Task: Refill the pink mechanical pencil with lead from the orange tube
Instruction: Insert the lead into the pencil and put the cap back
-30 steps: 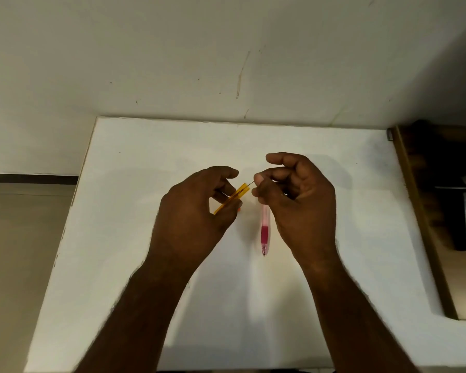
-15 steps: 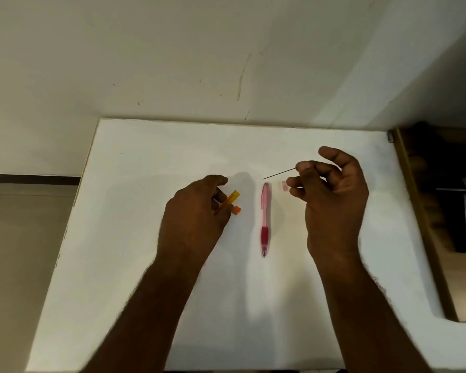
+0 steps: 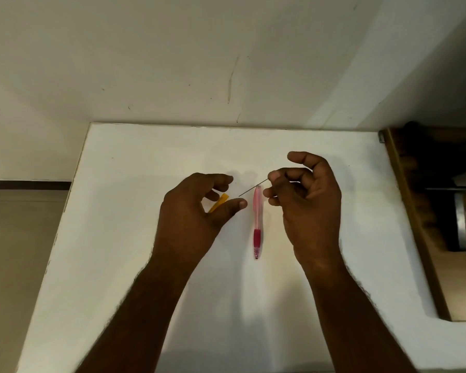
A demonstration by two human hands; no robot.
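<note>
My right hand (image 3: 310, 203) pinches a thin dark lead (image 3: 253, 187) between thumb and forefinger, the other fingers loosely curled; the lead slants left over the far end of the pink mechanical pencil (image 3: 257, 222), which lies on the white table (image 3: 145, 162), tip toward me. My left hand (image 3: 191, 211) holds the orange tube (image 3: 218, 202), just left of the pencil.

The right hand (image 3: 304, 200) has carried the lead (image 3: 253, 187) left, over the pink pencil's (image 3: 257, 222) top end.
</note>
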